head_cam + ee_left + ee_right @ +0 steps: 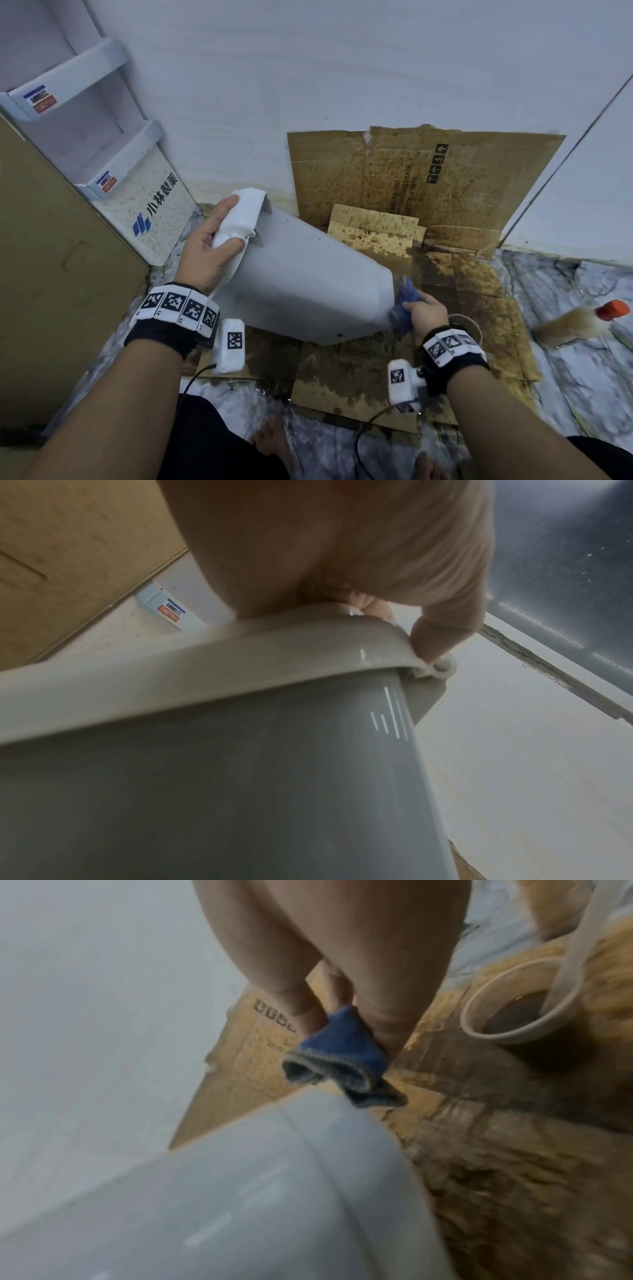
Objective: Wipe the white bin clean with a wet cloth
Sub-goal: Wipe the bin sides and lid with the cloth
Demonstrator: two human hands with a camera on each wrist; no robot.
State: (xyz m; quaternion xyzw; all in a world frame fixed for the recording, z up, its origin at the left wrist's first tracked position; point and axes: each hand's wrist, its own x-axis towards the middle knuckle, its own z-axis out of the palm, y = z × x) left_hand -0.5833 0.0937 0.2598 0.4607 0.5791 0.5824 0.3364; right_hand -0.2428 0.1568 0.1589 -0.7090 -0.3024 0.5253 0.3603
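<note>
The white bin [301,274] lies tilted on its side over stained cardboard, its rim to the upper left and its base to the lower right. My left hand [212,240] grips the rim [240,653], fingers curled over the edge. My right hand [426,311] pinches a blue cloth [406,301] against the bin's base end. In the right wrist view the blue cloth [339,1056] hangs bunched from thumb and fingers just above the bin's edge [308,1123].
Wet, stained cardboard [445,192] covers the floor and leans on the wall. A cup of brown liquid [520,1010] stands right of my right hand. A bottle with an orange cap [582,322] lies at far right. A white shelf unit [113,164] and brown box [51,274] stand left.
</note>
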